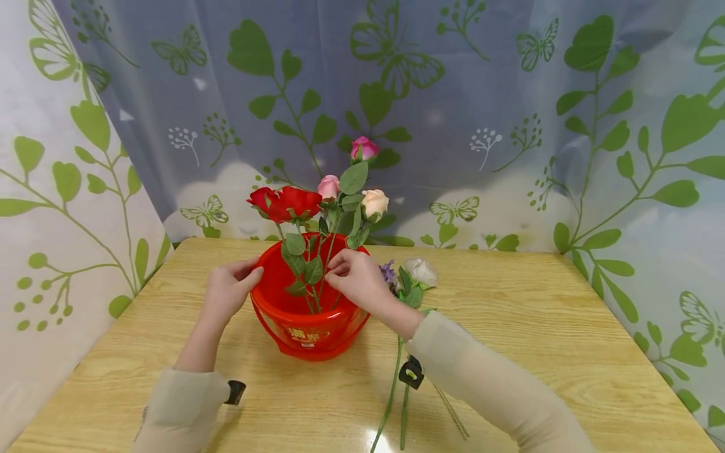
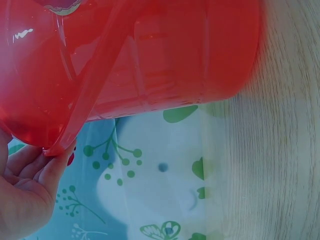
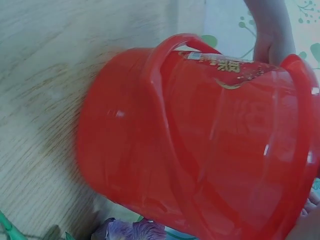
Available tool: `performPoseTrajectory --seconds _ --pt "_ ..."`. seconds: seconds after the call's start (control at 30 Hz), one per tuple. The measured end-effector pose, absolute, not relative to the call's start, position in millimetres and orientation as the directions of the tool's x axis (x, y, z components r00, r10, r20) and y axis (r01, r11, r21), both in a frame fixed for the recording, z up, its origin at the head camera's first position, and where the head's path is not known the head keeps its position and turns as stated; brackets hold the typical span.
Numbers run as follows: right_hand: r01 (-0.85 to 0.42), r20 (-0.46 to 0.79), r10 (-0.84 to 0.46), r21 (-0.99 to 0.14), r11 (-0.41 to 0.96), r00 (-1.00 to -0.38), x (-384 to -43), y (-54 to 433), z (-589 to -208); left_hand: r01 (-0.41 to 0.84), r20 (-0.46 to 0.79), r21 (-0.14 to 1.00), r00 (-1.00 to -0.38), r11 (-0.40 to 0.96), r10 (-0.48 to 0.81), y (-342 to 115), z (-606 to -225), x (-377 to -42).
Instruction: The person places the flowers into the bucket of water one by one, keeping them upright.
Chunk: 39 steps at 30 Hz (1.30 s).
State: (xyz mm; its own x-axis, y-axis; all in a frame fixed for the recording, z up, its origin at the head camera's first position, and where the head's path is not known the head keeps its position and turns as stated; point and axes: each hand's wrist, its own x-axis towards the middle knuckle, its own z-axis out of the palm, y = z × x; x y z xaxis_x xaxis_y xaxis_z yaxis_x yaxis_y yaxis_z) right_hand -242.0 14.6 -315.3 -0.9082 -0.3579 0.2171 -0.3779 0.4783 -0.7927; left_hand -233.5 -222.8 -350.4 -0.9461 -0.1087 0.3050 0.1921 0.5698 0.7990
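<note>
A red plastic bucket [image 1: 340,324] stands on the wooden table, its handle hanging down along the front. Two red roses [image 1: 300,202], a light pink rose [image 1: 328,187], a peach rose [image 1: 375,204] and a magenta rose [image 1: 364,148] rise from it on leafy green stems. At the bucket's left rim, my left hand [image 1: 226,292] grips the edge between thumb and fingers; the left wrist view shows these fingers [image 2: 27,195] at the rim by the handle joint. Over the right rim reaches my right hand [image 1: 357,277], pinching a rose stem inside the bucket.
Right of the bucket lie a white rose [image 1: 421,272] and a purple flower [image 1: 387,272], their stems [image 1: 393,384] stretching toward the table's front under my right forearm. A leaf-patterned curtain [image 1: 481,126] hangs behind the table [image 1: 538,314].
</note>
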Motion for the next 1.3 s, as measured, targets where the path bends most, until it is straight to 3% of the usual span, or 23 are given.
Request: performPoseTrajectory --seconds 0.6,1.3 --pt "-0.393 0.297 -0.317 -0.867 0.305 -0.901 -214.8 60.4 -311.2 0.201 0.315 0.799 -0.942 0.567 -0.111 -223.0 -351.8 -232.6" --pt "-0.291 0.162 -0.313 -0.856 0.427 -0.936 -201.6 109.0 -344.7 0.199 0.316 0.794 -0.942 0.574 -0.11 -222.4 -350.6 -233.5"
